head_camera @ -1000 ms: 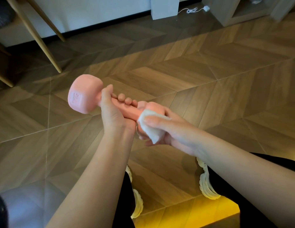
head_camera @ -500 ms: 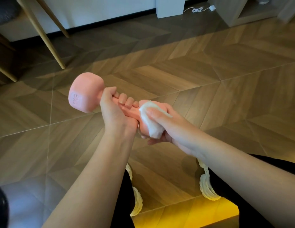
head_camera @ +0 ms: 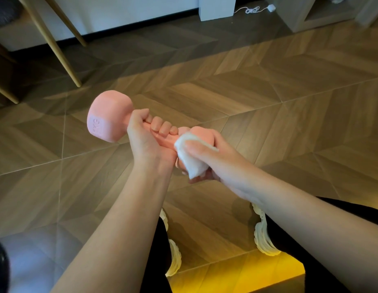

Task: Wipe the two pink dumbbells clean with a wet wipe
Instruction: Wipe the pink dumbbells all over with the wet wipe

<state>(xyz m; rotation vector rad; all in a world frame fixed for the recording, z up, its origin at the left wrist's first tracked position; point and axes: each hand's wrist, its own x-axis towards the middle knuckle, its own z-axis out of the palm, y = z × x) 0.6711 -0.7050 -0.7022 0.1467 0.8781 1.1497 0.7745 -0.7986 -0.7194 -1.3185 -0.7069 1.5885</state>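
We see the pink dumbbell point(head_camera: 109, 121) held in the air above the herringbone wood floor point(head_camera: 289, 127), lying roughly level and running from upper left to lower right between both hands. Our left hand point(head_camera: 148, 142) is wrapped tight round the handle, thumb on the near side and fingers point(head_camera: 162, 127) curled over the top. One head of the dumbbell sticks out free just to the left of that fist, its end face turned towards us with a raised marking we cannot read for sure. The other head sits inside our right hand point(head_camera: 217, 157), which is cupped and closed round it with a white wet wipe point(head_camera: 193, 164) pressed between palm, thumb and the pink surface. Only a bit of that head shows above the wipe. The two hands are just beside each other, touching or nearly so at the handle's end. Below, we make out black trousers and white sneakers point(head_camera: 265, 237) on the floor. Slanted wooden furniture legs point(head_camera: 57, 47) stand at upper left, and a white cable point(head_camera: 251, 9) lies by the far wall.
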